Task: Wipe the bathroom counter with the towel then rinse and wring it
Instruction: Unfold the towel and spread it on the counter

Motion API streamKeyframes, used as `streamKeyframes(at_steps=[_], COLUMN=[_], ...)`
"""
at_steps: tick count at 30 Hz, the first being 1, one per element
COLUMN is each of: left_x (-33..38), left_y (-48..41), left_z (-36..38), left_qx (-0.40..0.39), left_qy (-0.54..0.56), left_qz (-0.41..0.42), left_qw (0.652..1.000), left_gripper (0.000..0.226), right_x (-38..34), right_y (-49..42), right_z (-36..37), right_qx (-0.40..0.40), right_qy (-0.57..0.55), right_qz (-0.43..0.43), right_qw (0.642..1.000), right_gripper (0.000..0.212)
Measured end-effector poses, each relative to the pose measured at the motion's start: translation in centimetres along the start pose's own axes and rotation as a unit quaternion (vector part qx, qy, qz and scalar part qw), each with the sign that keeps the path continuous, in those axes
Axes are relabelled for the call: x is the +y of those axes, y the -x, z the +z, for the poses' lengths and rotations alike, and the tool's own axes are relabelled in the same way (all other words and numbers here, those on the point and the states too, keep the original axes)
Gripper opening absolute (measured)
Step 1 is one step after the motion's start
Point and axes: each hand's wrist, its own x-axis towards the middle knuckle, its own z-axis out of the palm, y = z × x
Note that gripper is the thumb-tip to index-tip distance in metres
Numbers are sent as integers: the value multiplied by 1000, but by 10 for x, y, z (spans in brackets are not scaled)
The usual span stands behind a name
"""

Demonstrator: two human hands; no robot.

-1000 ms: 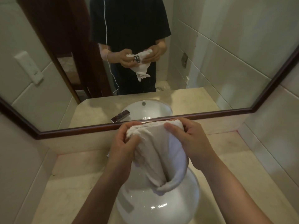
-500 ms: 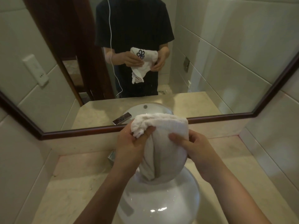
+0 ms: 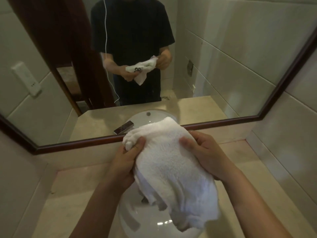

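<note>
Over the sink (image 3: 135, 219), head view: both hands held the towel (image 3: 171, 170) up above the bowl, clear of the counter (image 3: 68, 194). The left hand (image 3: 124, 162) pinched a bunched corner between thumb and curled fingers. The right hand (image 3: 208, 156) gripped the opposite upper edge, thumb laid on the front, fingers tucked behind the cloth. The towel's lower end hung loose toward the bowl; whether it touched the porcelain could not be told.

Judgement: the step in hand was gathering the towel for a wring. To do it well:
- Bunch the wide middle into a rope first, since a flat spread twists poorly.
- Move the hands to opposite ends and turn the wrists against each other.
- Hold the whole length over the bowl so run-off falls in the sink and not on the counter.
- Lift the trailing end clear of the drain before twisting.

Towel: white terry with a thick nap, small, creased in broad folds. It was crumpled at the left corner and uneven along the hanging edge. Wetness was not certain; no drip or stream was visible.

Same view, in the mirror (image 3: 231, 69): the reflection showed the towel stretched between the two hands at waist height. A dark emblem sat on the side facing away from the camera.
</note>
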Motion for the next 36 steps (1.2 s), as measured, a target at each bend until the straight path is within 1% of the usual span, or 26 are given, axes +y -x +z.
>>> streamKeyframes(at_steps=[1,3,5,6,7,8,10,12,14,16,17,19,21,24,25,26,27,28,30,31,32,33,34,36], left_x=[-1,-6,-14,-20,-24,-29,-38,-42,-43,-47,-51,-57,-65,-79,-82,-85,-86,-87,-88,-86,-83,-82,-84,-94], left_y=[-1,-4,-2,0,2,3,3,1,-1,-2,-2,-3,-6,-7,-8,-11,-15,-20,-29,-34,-37,-39,-41,-52], left_z=[0,-2,-5,-6,-7,-6,0,11,20,27,30,34,34,31,26,21,14,8,7,16,27,41,53,71], left_qx=[-6,-15,-61,-89,-116,-137,-166,-164,-130,-126,-132,-140,-151,-170,-185,-216,-266,-309,-340,-357,-363,-358,-347,-263], left_qy=[7,22,74,100,102,78,-1,-62,-79,-56,-35,5,26,46,55,80,116,166,220,236,250,236,181,26], left_qz=[-5,-20,-62,-93,-113,-113,-83,-58,-51,-44,-45,-46,-47,-95,-117,-134,-139,-143,-177,-187,-204,-218,-234,-243], left_qw=[1000,999,993,987,981,981,983,983,987,990,990,989,987,980,974,964,947,925,897,884,874,877,890,933], left_gripper=[41,47,63,71,75,72,62,61,63,61,61,61,64,67,66,61,52,53,98,111,115,112,104,84], right_x=[0,3,8,11,13,16,19,22,26,34,37,41,44,46,45,44,42,39,32,27,22,18,15,15], right_y=[0,1,6,7,9,10,14,20,31,42,48,56,59,58,58,59,60,62,66,67,68,68,67,64], right_z=[-1,1,3,1,-1,-4,-9,-16,-26,-33,-34,-32,-31,-38,-44,-50,-57,-66,-85,-95,-104,-114,-123,-143], right_qx=[0,31,62,73,85,94,101,94,75,50,43,53,91,171,181,180,168,149,95,69,46,24,3,-44], right_qy=[-22,-52,-93,-117,-143,-168,-203,-217,-245,-276,-278,-260,-238,-159,-134,-119,-113,-110,-91,-72,-55,-39,-24,17], right_qz=[0,-10,4,21,45,69,109,137,136,136,148,194,221,178,159,144,133,122,103,96,90,86,87,103], right_qw=[1000,998,994,990,985,979,968,962,957,950,948,944,942,956,961,966,970,975,986,990,993,995,996,994], right_gripper=[32,27,23,25,26,27,26,25,36,46,46,36,27,20,22,25,28,30,34,34,33,33,33,35])
